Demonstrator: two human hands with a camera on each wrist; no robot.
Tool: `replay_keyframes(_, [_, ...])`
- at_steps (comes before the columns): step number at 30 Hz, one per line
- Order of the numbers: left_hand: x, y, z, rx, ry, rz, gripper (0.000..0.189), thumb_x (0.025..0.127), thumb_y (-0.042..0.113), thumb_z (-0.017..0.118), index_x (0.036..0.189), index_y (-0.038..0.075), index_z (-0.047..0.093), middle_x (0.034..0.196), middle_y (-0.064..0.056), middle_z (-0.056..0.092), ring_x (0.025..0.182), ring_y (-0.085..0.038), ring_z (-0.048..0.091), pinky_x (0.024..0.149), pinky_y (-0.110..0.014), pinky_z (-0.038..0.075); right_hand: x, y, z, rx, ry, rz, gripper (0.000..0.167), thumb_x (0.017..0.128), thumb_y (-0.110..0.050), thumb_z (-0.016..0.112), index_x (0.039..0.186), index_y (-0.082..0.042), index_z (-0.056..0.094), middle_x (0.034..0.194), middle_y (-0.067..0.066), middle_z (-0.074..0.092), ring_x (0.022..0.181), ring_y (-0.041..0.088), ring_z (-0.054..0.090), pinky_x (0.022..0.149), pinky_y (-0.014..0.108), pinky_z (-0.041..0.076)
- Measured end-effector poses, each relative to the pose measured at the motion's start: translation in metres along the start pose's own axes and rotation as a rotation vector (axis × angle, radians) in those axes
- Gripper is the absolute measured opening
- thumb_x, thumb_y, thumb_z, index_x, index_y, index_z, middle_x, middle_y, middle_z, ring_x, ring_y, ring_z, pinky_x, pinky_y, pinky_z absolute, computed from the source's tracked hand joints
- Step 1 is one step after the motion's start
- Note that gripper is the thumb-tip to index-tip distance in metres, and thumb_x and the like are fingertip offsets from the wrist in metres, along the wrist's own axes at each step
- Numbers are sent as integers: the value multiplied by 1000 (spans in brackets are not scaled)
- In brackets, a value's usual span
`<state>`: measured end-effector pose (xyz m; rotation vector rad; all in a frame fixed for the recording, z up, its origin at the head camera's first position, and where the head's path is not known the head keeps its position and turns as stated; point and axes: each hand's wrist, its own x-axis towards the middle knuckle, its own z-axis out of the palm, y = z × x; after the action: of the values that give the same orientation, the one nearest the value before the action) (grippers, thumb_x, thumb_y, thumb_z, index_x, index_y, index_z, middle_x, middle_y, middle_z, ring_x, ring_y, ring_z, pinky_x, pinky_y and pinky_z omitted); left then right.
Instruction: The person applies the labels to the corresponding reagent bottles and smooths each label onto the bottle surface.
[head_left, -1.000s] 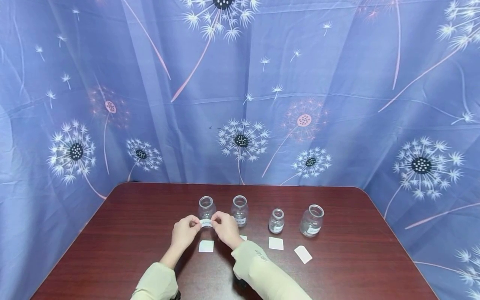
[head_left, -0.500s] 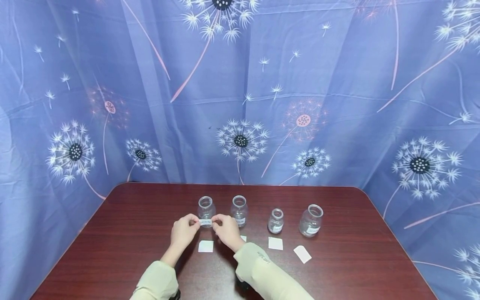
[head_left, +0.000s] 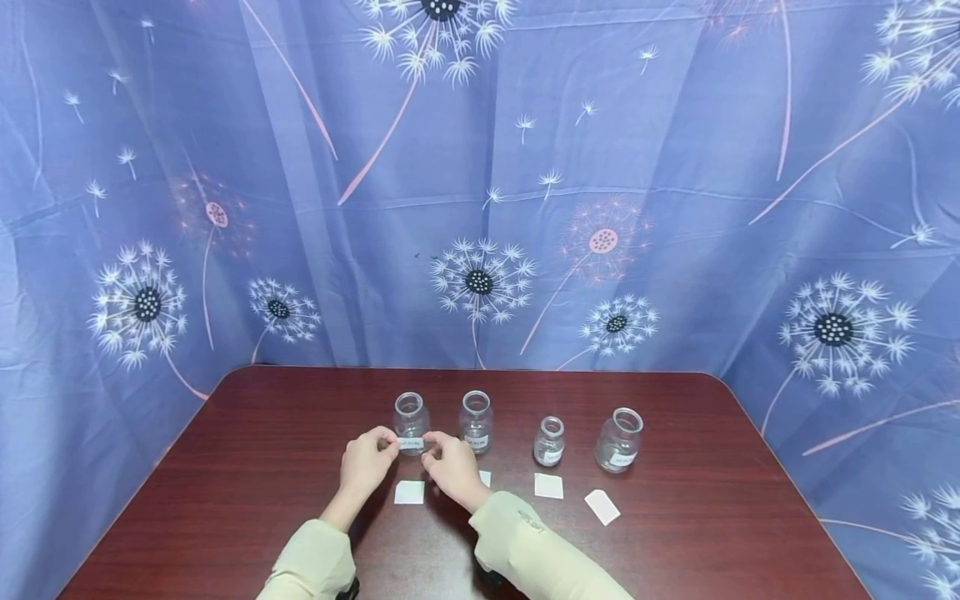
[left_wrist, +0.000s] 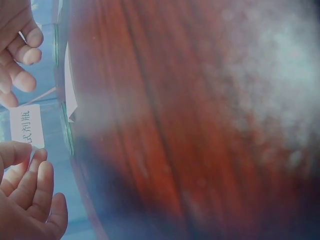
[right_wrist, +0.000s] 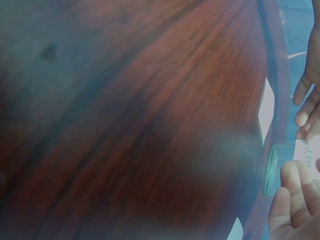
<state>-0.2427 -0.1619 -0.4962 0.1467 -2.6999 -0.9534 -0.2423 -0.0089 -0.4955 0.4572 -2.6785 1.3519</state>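
A clear glass jar (head_left: 409,417), leftmost of the row, stands upright with a white printed label (head_left: 409,444) across its lower front. My left hand (head_left: 367,461) pinches the label's left end between thumb and finger; in the left wrist view the label (left_wrist: 27,126) shows dark printed characters. My right hand (head_left: 453,468) is by the label's right end, its thumb and index finger parted. In the left wrist view the right hand's fingers (left_wrist: 22,80) are spread close to that end. The right wrist view shows only part of the label (right_wrist: 304,154).
To the right stand three more labelled glass jars: one close by (head_left: 476,417), a small one (head_left: 549,442) and a wider one (head_left: 618,442). White paper pieces (head_left: 408,492) (head_left: 548,486) (head_left: 602,507) lie on the brown table (head_left: 300,417). A blue patterned curtain (head_left: 375,275) hangs behind.
The label, curved between both hands a second ago, now lies flatter against the jar's front. My right thumb and index finger have parted at its right end; the left hand keeps its pinch.
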Motion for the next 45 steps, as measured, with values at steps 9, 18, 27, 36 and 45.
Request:
replay_keyframes(9, [0, -7, -5, -12, -38, 4, 26, 72, 22, 68, 95, 12, 62, 79, 0, 69, 71, -16, 64, 63, -38, 45, 5, 2, 0, -8, 18, 6, 35, 71, -11, 65, 105, -6, 56, 79, 3, 64, 60, 5, 52, 64, 22, 42])
replay_keyframes(18, [10, -12, -14, -112, -182, 169, 74, 70, 16, 71, 134, 8, 33, 116, -19, 57, 100, -34, 57, 82, -50, 43, 18, -4, -5, -5, -35, -3, 60, 70, -14, 67, 123, -2, 42, 109, 16, 57, 65, 8, 52, 60, 21, 41])
replay_keyframes(27, [19, -7, -14, -122, -226, 227, 67, 73, 24, 70, 131, 10, 41, 110, -18, 61, 100, -33, 58, 83, -47, 44, 29, -6, -6, -7, -90, 12, 56, 74, -16, 65, 125, -7, 43, 105, 8, 62, 65, 6, 53, 62, 22, 42])
replay_keyframes(36, [17, -12, -9, 14, -169, 236, 62, 73, 37, 67, 127, 16, 44, 106, -10, 64, 94, -25, 62, 77, -43, 47, 27, -3, -5, -28, -92, -31, 55, 75, -16, 66, 124, -7, 44, 109, 9, 62, 67, 7, 56, 63, 22, 43])
replay_keyframes(45, [14, -7, -1, 221, -66, 307, 69, 67, 39, 73, 122, 11, 43, 96, -6, 65, 79, -22, 62, 60, -38, 47, 25, -1, -4, -99, -61, -72, 56, 73, -17, 67, 123, -8, 44, 108, 8, 62, 72, 11, 59, 68, 26, 45])
